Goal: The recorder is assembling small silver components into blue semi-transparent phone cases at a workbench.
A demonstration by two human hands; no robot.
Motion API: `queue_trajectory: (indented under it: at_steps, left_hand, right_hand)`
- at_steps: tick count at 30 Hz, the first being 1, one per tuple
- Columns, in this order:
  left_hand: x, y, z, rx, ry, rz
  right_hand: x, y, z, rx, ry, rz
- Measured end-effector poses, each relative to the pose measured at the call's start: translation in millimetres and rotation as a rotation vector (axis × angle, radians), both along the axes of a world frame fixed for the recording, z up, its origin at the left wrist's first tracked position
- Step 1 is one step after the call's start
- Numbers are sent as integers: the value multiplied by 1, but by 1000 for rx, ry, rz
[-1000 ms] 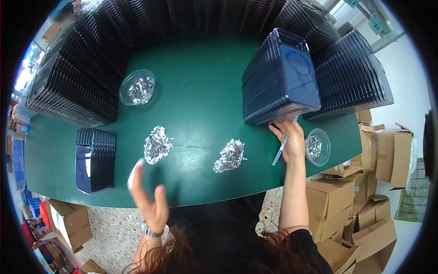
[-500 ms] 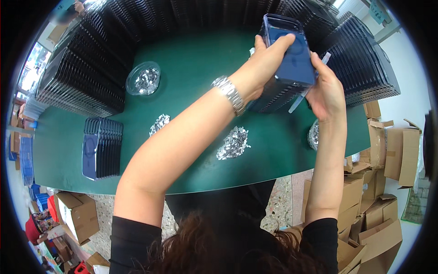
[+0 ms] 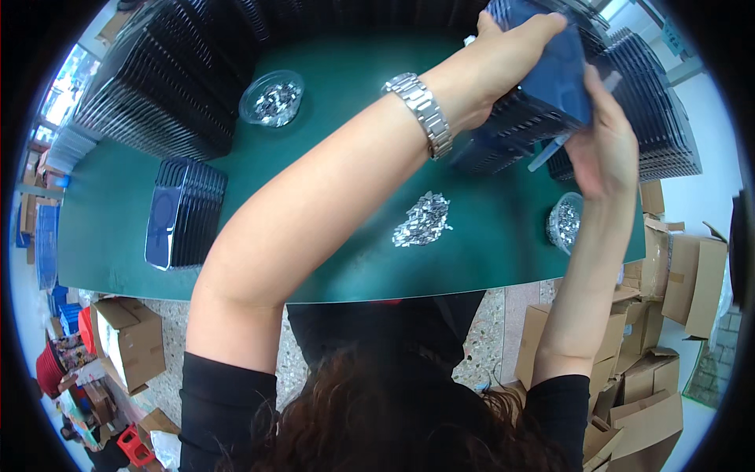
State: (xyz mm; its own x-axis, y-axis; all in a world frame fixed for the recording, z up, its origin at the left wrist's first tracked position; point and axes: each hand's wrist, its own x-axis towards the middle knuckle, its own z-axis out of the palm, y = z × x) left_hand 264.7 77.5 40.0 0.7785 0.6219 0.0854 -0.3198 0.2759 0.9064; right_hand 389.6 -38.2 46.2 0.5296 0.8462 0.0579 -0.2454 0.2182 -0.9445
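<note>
Left grip (image 3: 511, 57) reaches forward and rightward, near the right grip (image 3: 609, 145).

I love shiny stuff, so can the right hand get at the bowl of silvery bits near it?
Probably yes: the bowl sits close to the right hand, with nothing seen between them. But that hand holds a slim pale tool, which may hinder.
</note>
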Motion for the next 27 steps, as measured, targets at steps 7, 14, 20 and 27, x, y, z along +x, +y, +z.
queue_trajectory:
  at_steps: [7, 14, 20, 27]
  left_hand:
    - [-132, -53, -8, 64, 230, 237]
    - [-238, -106, -106, -338, 428, 116]
    - [-248, -102, -108, 4, 605, 79]
    - [-253, -116, -74, 558, 810, 341]
  right_hand:
    - [-111, -30, -30, -48, -268, 38]
    - [-195, -89, -119, -226, 273, 399]
    - [-199, -104, -130, -290, 198, 447]
    - [-144, -123, -95, -616, -32, 561]
